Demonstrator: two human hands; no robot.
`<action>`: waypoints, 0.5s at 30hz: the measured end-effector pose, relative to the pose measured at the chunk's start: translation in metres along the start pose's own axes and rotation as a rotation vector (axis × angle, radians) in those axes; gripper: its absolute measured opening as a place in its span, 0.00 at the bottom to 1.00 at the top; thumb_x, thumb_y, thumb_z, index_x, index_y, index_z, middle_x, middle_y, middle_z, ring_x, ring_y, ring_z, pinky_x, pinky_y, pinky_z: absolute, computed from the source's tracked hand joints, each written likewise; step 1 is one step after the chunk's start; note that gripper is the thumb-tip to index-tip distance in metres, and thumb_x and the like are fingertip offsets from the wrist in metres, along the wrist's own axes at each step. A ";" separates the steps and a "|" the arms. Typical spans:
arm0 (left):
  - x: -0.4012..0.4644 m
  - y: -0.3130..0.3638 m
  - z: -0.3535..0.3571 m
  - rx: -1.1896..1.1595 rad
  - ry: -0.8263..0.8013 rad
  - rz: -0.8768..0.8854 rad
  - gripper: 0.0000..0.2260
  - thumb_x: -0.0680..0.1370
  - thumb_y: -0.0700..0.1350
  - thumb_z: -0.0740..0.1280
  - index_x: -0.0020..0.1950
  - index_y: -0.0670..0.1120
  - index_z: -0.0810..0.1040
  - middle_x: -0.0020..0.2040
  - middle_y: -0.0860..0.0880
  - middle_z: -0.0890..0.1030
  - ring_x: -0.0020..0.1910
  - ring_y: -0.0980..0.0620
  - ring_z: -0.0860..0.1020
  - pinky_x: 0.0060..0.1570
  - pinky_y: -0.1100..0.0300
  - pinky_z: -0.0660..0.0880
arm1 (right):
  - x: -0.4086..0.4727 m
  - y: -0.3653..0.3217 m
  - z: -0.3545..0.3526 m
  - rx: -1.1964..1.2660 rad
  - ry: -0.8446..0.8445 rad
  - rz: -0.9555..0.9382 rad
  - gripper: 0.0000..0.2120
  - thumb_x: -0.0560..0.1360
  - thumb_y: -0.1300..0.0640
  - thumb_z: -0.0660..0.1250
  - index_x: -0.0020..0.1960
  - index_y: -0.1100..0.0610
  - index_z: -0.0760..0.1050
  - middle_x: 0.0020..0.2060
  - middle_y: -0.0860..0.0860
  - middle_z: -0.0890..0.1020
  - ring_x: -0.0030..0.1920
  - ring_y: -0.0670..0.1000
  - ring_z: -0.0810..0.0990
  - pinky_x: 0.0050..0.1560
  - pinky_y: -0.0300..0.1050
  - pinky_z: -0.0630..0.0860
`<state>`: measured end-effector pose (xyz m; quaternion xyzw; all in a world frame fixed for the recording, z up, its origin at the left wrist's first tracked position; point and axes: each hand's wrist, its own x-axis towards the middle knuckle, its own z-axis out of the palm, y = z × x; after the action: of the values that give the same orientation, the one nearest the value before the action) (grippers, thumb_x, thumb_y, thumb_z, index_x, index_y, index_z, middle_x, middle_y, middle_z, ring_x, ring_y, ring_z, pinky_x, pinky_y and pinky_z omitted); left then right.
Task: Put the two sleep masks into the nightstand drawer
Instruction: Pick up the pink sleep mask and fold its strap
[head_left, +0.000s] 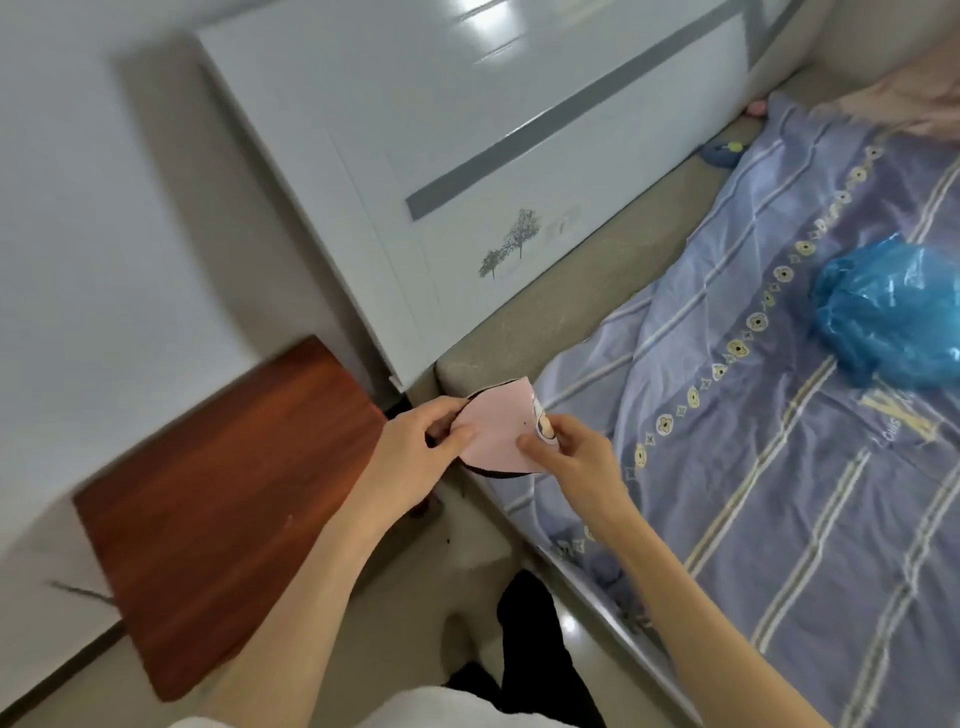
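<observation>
Both hands, left hand (415, 447) and right hand (571, 447), pinching pink sleep mask (498, 431) above gap between nightstand (223, 509) and bed (779, 467).

Pale pink fabric sleep mask (496, 431) with thin black trim and a small cartoon print at its right end, held up above the bed's near-left corner. Reddish-brown wooden nightstand (218, 509) to the left, top bare, drawer unseen.

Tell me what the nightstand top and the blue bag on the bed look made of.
Nightstand top: reddish-brown wood or wood-look laminate, shown by straight grain lines and a smooth finish. Blue bag: thin plastic film, translucent, crinkled, with glossy highlights.
</observation>
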<state>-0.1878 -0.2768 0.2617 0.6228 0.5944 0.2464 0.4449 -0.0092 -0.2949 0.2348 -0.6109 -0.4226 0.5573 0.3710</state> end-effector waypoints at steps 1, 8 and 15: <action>-0.012 0.001 -0.007 0.025 0.004 -0.014 0.10 0.74 0.48 0.67 0.54 0.51 0.78 0.45 0.49 0.82 0.46 0.49 0.78 0.47 0.61 0.73 | -0.007 -0.007 0.002 0.009 -0.015 0.001 0.04 0.71 0.61 0.68 0.42 0.62 0.76 0.37 0.56 0.75 0.39 0.52 0.73 0.42 0.47 0.69; -0.088 0.015 -0.053 0.122 0.138 -0.034 0.12 0.71 0.48 0.70 0.54 0.56 0.76 0.46 0.53 0.77 0.39 0.58 0.71 0.39 0.68 0.66 | -0.038 -0.058 0.013 0.144 -0.126 0.034 0.03 0.72 0.62 0.67 0.45 0.58 0.77 0.44 0.56 0.80 0.46 0.53 0.79 0.52 0.47 0.78; -0.147 0.036 -0.043 0.049 0.331 -0.029 0.08 0.72 0.47 0.69 0.50 0.51 0.76 0.54 0.54 0.76 0.53 0.57 0.74 0.53 0.67 0.68 | -0.079 -0.073 0.016 0.308 -0.388 0.094 0.02 0.73 0.63 0.65 0.43 0.60 0.77 0.36 0.51 0.81 0.38 0.47 0.78 0.39 0.36 0.76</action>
<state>-0.2298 -0.4031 0.3457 0.5759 0.6743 0.3247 0.3291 -0.0348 -0.3418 0.3301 -0.4477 -0.3672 0.7384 0.3455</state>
